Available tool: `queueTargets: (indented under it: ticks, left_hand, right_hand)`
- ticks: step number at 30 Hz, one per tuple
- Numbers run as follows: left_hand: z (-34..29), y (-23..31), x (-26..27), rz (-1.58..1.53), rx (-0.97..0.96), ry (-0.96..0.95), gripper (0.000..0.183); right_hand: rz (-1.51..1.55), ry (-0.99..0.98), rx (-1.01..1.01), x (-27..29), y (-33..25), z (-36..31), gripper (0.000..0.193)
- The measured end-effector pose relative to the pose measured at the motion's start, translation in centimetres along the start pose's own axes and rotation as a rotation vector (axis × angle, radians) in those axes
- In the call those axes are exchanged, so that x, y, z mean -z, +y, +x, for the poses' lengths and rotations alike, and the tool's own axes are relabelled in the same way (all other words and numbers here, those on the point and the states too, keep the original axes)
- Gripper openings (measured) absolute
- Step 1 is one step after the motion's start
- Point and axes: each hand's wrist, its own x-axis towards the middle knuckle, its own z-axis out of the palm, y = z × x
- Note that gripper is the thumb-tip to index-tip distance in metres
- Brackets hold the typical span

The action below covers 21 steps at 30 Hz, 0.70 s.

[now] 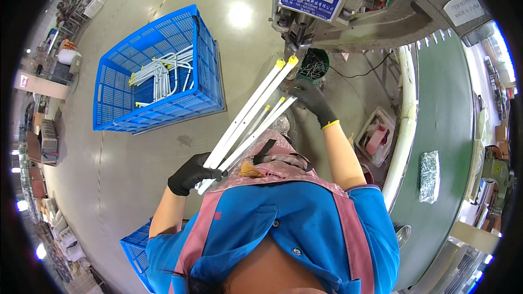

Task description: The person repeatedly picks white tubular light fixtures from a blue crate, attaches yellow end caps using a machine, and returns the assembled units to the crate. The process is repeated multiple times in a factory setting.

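My left hand (196,175), in a black glove, grips the near end of a folded white tube frame (271,90) in front of my apron. Its long white legs lie almost side by side, slanting away to the right, with yellow caps at the far ends. Two of those caps sit just below the head of a riveting-type machine (297,35). My right hand (309,100), also gloved in black, closes around the upper part of the frame's lower leg. Its fingertips are partly hidden. Beyond this hand stands a dark green bucket (325,61) of small metal pins.
On the floor to the left, a blue plastic crate (158,115) holds several white bent tube frames. Another blue crate (133,250) shows at lower left. To the right are a whitish bin (359,144) and a green-topped bench (436,103) bearing a clear packet of small parts (429,177).
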Motion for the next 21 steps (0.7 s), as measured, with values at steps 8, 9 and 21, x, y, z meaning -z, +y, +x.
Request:
queueTargets:
  ticks: [8, 9, 21]
  left_hand:
    - [-0.8, 0.5, -1.4, -0.079, 0.008, 0.057, 0.049]
    - [-0.8, 0.5, -1.6, -0.072, 0.012, 0.095, 0.049]
    - [-1.7, 0.8, -3.8, -0.265, -0.120, 0.206, 0.046]
  right_hand:
    - [0.761, 0.321, -0.133, -1.9, 0.9, 0.4, 0.019]
    - [0.821, 0.389, -0.115, -1.6, 0.4, 0.6, 0.020]
    - [0.468, 0.482, 0.216, 0.5, -9.4, 0.7, 0.019]
